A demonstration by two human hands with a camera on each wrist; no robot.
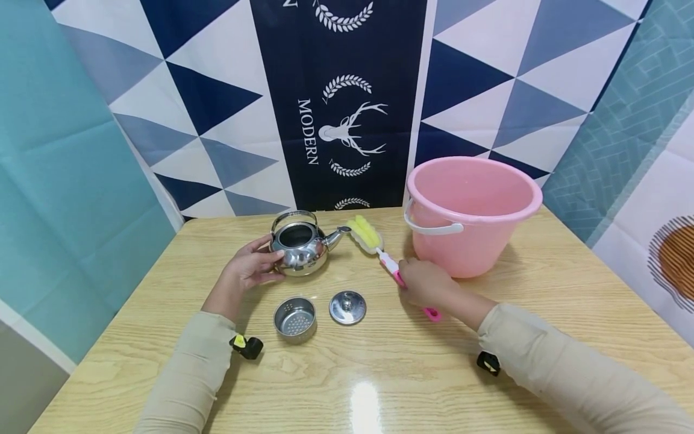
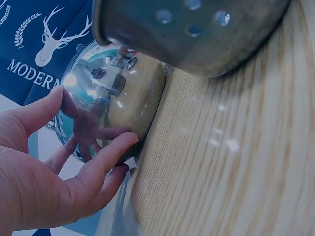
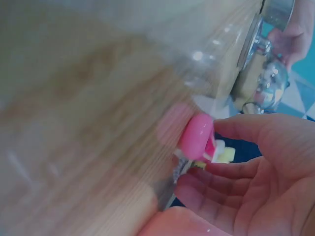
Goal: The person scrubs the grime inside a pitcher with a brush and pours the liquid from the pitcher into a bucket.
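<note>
Fingers of the left hand (image 1: 253,263) grip the side of the probably slick metal kettle (image 1: 303,258) on the counter (image 1: 303,386), while those of the right hand (image 1: 425,282) clamp the likely light brush (image 1: 387,261), beside the kettle, by its stiff-looking handle, the surest hold.

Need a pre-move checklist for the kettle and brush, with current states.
1. Left grip on kettle: ok, it holds the side opposite the spout.
2. Right grip on brush: ok, it holds the handle.
3. Kettle open: ok, the lid lies on the table.
4. Strainer out of kettle: ok, it stands beside the lid.
5. Brush head clear of spout: cannot tell, they meet in the head view.
6. Kettle interior clean: cannot tell, too dark.
</note>
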